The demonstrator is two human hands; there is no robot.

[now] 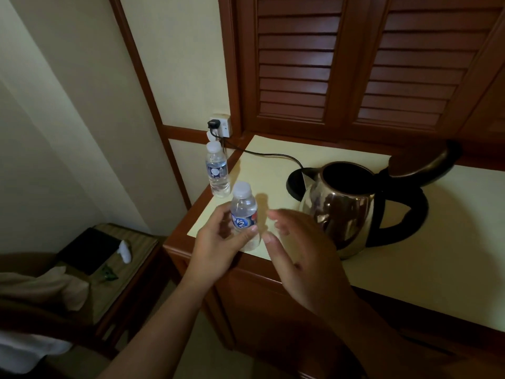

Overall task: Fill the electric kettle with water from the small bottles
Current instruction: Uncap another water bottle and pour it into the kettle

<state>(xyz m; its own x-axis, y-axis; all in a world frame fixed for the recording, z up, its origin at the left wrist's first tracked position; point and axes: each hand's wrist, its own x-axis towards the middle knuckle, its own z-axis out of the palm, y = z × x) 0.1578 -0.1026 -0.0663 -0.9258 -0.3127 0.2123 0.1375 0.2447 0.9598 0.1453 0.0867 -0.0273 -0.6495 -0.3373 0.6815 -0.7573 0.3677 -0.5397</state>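
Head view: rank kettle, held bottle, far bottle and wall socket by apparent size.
1. kettle, clearly largest.
2. held bottle and far bottle: look alike; the held one is nearer the camera, so not ranked.
3. wall socket, smallest.

Hotel-style bedroom: louvred wooden doors (355, 64), electric kettle (344, 206) on a counter (437, 255) (wall socket (222, 127) beside), side table (136, 242).

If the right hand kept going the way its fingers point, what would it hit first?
Probably the small bottle the left hand grips, just ahead of the right hand; depth is unclear.
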